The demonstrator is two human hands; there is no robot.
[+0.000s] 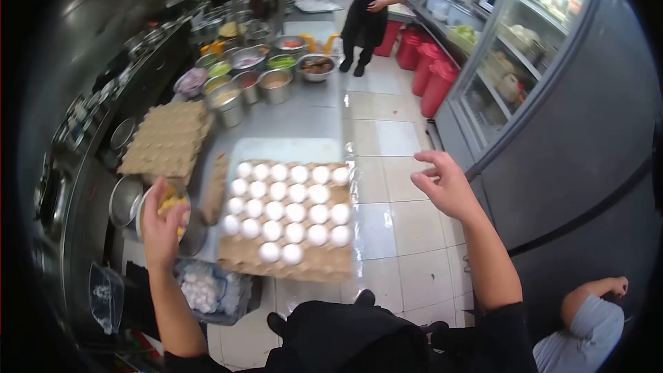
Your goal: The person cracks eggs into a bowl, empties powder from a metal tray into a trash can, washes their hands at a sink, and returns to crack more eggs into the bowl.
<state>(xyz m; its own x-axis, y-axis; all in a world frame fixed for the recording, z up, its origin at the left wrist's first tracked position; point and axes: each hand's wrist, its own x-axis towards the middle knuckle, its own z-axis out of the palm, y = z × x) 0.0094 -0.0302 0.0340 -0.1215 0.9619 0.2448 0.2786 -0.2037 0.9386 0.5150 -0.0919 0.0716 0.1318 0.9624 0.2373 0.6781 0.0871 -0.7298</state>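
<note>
A brown cardboard egg tray (242, 266) with rows of white eggs (295, 212) sits at the end of the metal counter, on a whitish board (286, 146). Some of its front cups and one at the right are bare. To its left, my left hand (164, 228) hovers over a metal bowl (141, 221) with yellow contents, its fingers curved and apart, no object visible in them. My right hand (447, 185) is raised over the floor, right of the tray and apart from it, fingers spread and nothing held.
Egg cartons (166, 139) lie face down behind the bowl. A bin (207, 293) of whitish shells stands below. Metal food containers (275, 85) line the counter. A glass-door fridge (514, 62) and red bins (434, 83) are right. One person (369, 10) stands ahead; another's arm (587, 304) shows lower right.
</note>
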